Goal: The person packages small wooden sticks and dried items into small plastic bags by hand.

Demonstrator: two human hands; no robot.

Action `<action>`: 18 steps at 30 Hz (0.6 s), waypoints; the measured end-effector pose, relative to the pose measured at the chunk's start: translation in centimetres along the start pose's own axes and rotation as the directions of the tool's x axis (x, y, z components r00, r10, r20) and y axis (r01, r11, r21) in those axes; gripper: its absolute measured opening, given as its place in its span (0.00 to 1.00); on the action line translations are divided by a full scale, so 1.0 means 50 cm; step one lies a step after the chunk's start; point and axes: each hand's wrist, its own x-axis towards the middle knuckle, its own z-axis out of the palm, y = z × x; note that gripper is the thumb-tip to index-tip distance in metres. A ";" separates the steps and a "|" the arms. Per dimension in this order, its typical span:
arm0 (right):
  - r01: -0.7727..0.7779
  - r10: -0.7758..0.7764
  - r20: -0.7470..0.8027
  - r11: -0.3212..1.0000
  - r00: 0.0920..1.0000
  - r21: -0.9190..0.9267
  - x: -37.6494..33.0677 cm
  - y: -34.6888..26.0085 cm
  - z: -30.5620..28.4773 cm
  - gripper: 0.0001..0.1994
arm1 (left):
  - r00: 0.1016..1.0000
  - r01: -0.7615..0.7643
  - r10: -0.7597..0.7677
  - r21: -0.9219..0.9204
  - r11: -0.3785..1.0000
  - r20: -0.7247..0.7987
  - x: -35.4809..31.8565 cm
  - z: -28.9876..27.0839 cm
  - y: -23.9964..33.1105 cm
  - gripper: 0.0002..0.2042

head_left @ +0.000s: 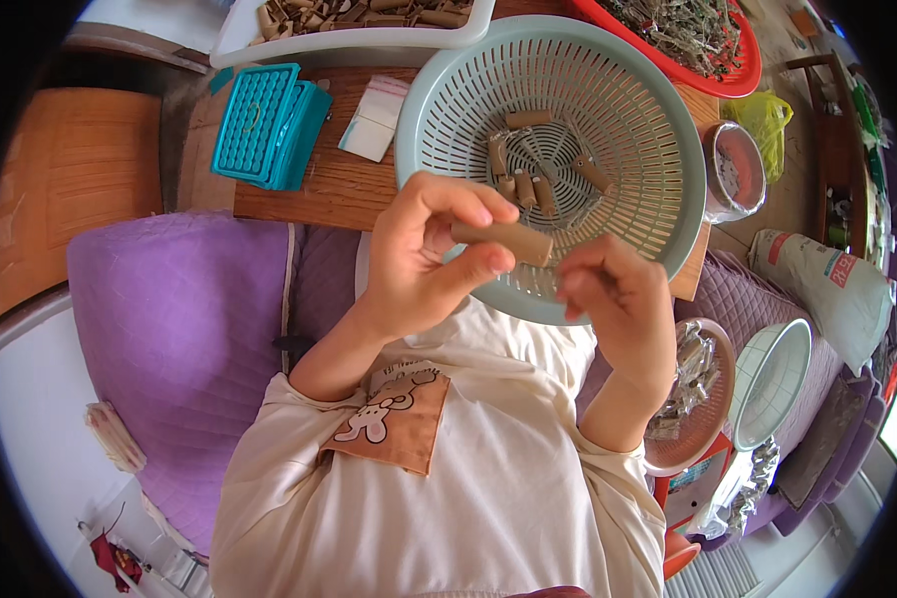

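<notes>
A short brown cardboard tube is held lengthwise between the thumb and fingers of my left hand. Close to the tube's right end is my right hand, its fingers curled in and thumb and fingertips drawn together. Whether anything small sits in that pinch is too blurred to tell. Both hands are over the near edge of a grey-green plastic colander. Inside the colander lie several similar brown tubes, some with clear plastic wrap about them.
Behind stands a white tray of brown pieces. Left of the colander are teal plastic trays and a small paper pad. A red basket holds tangled wiry material. At right are a pink basin with silvery packets and a pale basket.
</notes>
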 end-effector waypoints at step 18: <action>0.071 -0.019 -0.153 0.936 0.988 0.345 0.029 0.053 0.060 0.15 | 0.985 0.006 -0.094 0.508 0.862 0.148 0.006 -0.005 0.016 0.16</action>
